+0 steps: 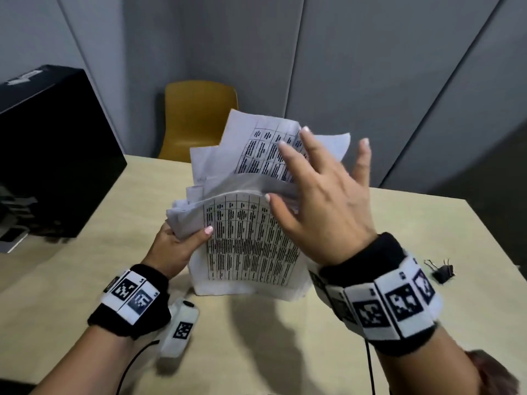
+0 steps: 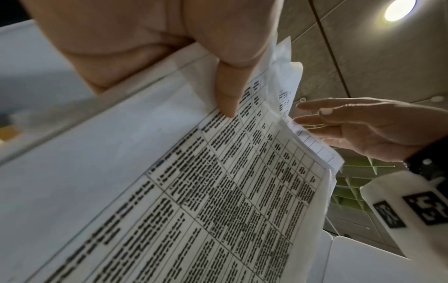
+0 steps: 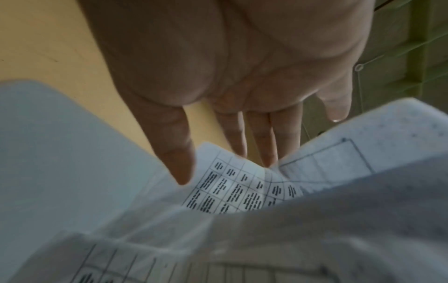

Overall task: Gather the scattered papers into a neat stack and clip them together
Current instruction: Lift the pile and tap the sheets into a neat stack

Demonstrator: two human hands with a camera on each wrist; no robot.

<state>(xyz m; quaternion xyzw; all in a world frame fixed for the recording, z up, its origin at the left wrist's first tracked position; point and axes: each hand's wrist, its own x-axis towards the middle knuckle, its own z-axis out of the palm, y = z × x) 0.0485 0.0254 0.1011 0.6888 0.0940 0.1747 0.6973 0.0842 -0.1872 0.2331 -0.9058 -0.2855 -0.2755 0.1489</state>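
A loose stack of white papers (image 1: 251,240) printed with tables stands on its lower edge on the table, its upper sheets fanned and bent. My left hand (image 1: 191,238) grips the stack's left edge, thumb on the front sheet, the other fingers hidden behind. In the left wrist view that thumb (image 2: 227,92) presses the papers (image 2: 218,191). My right hand (image 1: 313,178) is open, fingers straight and spread, touching the upper right sheets. The right wrist view shows its fingertips (image 3: 266,157) against the curled papers (image 3: 242,191). A black binder clip (image 1: 442,273) lies on the table to the right.
The beige table (image 1: 85,280) carries a black box (image 1: 51,152) at the far left. A small white device (image 1: 179,329) with a cable lies near my left wrist. A yellow chair (image 1: 196,118) stands behind the table against grey wall panels.
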